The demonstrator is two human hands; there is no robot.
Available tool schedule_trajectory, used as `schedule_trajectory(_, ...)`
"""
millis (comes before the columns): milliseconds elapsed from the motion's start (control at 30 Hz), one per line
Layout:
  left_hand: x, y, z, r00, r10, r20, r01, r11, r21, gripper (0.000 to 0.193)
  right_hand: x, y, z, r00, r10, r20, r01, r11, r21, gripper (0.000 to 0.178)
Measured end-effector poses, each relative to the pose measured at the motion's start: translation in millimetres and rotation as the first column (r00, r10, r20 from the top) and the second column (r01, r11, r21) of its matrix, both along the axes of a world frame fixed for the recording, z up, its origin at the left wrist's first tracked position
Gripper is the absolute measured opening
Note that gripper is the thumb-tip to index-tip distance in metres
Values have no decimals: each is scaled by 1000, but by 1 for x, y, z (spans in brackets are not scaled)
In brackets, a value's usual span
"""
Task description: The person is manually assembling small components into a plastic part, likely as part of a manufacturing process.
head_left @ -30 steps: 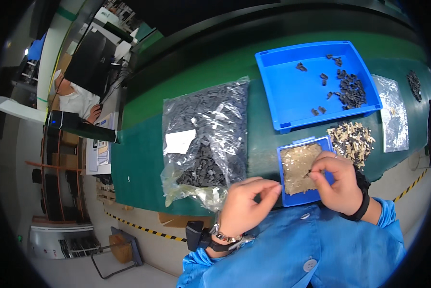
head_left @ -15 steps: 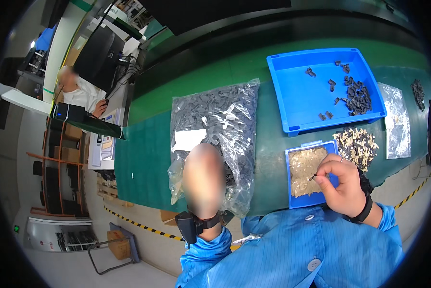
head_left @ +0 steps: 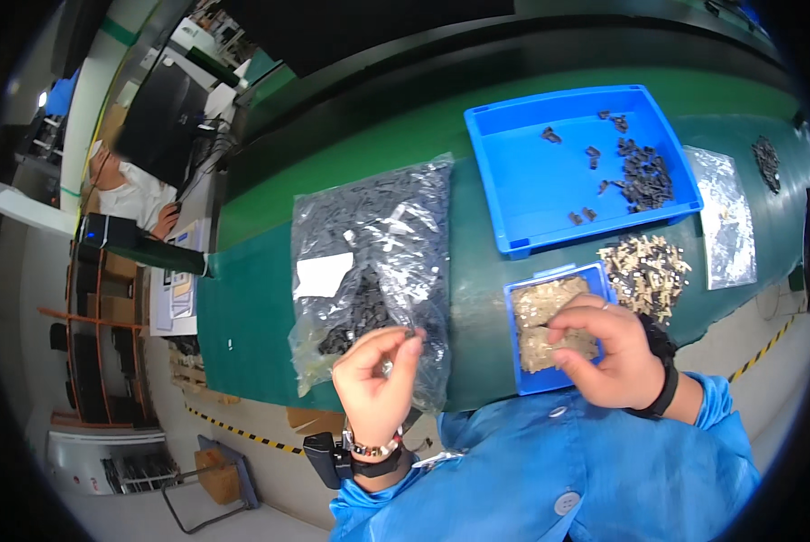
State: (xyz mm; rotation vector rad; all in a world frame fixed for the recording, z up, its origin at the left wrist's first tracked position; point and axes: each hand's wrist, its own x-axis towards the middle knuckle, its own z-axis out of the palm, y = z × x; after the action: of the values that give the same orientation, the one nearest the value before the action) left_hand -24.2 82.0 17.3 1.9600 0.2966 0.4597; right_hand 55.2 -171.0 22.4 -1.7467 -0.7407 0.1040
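My left hand (head_left: 376, 379) is closed in a pinch above the near edge of a clear plastic bag (head_left: 428, 217) filled with small black plastic parts (head_left: 369, 303). A small dark piece shows at its thumb and fingertip, too small to make out well. Over a small blue bin (head_left: 520, 361) of thin, light tan pieces (head_left: 539, 348), my right hand (head_left: 613, 357) is bent with thumb and forefinger close together. At its fingertips is a small black part (head_left: 540, 325), partly hidden by the fingers.
A large blue tray (head_left: 513, 181) with black parts (head_left: 644, 176) stands farther back. Beside the small bin lies a pile of tan-and-black pieces (head_left: 649, 275). A flat clear bag (head_left: 726, 221) and a small black heap (head_left: 766, 164) lie to the right. A person (head_left: 134, 194) sits far left.
My left hand has pulled back from over the bag and now pinches near its front edge. My right hand stays above the small bin. The whole view has shifted slightly.
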Motion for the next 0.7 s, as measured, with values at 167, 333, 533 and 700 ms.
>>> schedule_trajectory(167,8,-34,7,905,-425,32,371,749,-548,17,-2,7,-2,995,102,2,-101,980,172,45)
schedule_trajectory(333,17,-50,-4,796,-605,14,545,707,-451,7,-4,4,-6,994,97,51,-104,981,162,49)
schedule_trajectory(533,24,-65,-11,800,-599,-41,562,771,-299,9,-7,-8,-11,999,4,45,-9,995,97,52)
schedule_trajectory(700,25,-71,-7,799,-598,-63,567,783,-254,10,-6,-13,-13,998,56,5,-57,995,84,47)
